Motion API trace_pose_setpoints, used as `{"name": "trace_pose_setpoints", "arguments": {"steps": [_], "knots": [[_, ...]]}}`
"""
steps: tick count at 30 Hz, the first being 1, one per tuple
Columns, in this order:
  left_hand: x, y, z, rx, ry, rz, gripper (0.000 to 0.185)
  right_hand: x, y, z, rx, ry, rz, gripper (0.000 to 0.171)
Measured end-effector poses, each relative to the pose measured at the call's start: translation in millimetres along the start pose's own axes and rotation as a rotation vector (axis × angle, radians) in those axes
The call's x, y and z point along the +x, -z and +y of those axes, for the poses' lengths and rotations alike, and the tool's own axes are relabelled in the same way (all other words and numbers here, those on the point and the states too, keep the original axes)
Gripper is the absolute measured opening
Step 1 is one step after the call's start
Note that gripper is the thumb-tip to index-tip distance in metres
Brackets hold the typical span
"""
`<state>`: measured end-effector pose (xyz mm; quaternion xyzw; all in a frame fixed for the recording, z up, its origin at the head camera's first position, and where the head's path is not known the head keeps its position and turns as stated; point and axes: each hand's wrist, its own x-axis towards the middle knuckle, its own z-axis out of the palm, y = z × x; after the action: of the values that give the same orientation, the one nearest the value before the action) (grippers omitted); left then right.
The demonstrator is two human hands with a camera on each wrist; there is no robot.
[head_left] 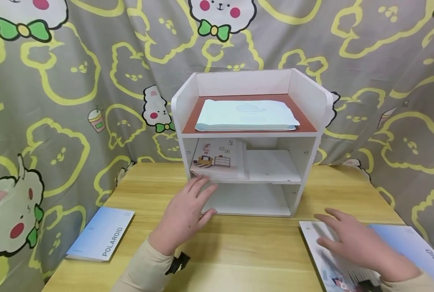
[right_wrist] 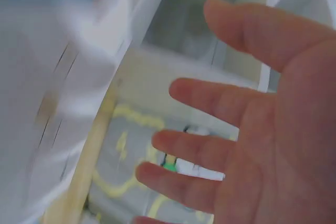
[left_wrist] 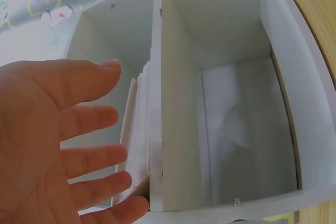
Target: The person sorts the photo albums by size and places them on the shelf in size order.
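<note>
My left hand (head_left: 183,217) reaches toward the front of a small white shelf unit (head_left: 306,162), fingers spread and holding nothing. Just beyond its fingertips, a stack of thin picture books (head_left: 217,160) lies at the left of the middle compartment. In the left wrist view, the fingers (left_wrist: 94,161) lie in front of the stack's edges (left_wrist: 139,129); whether they touch it I cannot tell. On the right, my right hand (head_left: 359,243) hovers over a pale illustrated book (head_left: 313,233) with fingers extended. The right wrist view shows that palm (right_wrist: 252,129) with nothing in it.
A pale blue soft packet (head_left: 246,115) lies on the unit's brown top. One blue-white POLAROID booklet (head_left: 100,233) rests on the wooden table (head_left: 231,251) at left. Another blue booklet (head_left: 403,239) lies at right, partly behind the right hand. A patterned curtain (head_left: 129,81) hangs behind.
</note>
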<state>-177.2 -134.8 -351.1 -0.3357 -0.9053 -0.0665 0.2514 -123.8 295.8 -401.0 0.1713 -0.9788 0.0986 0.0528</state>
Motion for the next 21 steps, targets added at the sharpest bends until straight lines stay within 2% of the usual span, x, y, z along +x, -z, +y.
{"name": "trace_pose_setpoints", "arguments": {"steps": [3, 5, 8, 10, 13, 18, 21], "knots": [[-2.7, -0.1, 1.8, -0.043, 0.018, -0.017, 0.067, -10.1, -0.3, 20.9, 0.023, -0.042, -0.056, 0.068], [-4.5, 0.1, 3.3, -0.072, 0.039, -0.036, 0.068, -15.1, -1.4, 32.1, 0.043, -0.06, -0.125, 0.072], [-6.5, -0.4, 6.1, -0.117, 0.076, -0.093, 0.067, -21.0, -5.3, 45.5, 0.099, -0.074, -0.25, 0.079], [-7.1, -2.1, 7.4, -0.143, 0.096, -0.145, 0.067, -24.6, -9.2, 51.9, 0.142, -0.068, -0.303, 0.082], [-6.8, -7.2, 7.9, -0.187, 0.119, -0.23, 0.068, -27.6, -14.3, 56.9, 0.172, -0.047, -0.297, 0.085], [-7.4, -20.0, 7.2, -0.272, 0.166, -0.38, 0.069, -27.5, -19.0, 55.7, 0.141, -0.028, -0.233, 0.084], [-9.9, -29.0, 6.5, -0.306, 0.184, -0.456, 0.067, -25.5, -20.5, 51.9, 0.129, -0.035, -0.242, 0.085]]}}
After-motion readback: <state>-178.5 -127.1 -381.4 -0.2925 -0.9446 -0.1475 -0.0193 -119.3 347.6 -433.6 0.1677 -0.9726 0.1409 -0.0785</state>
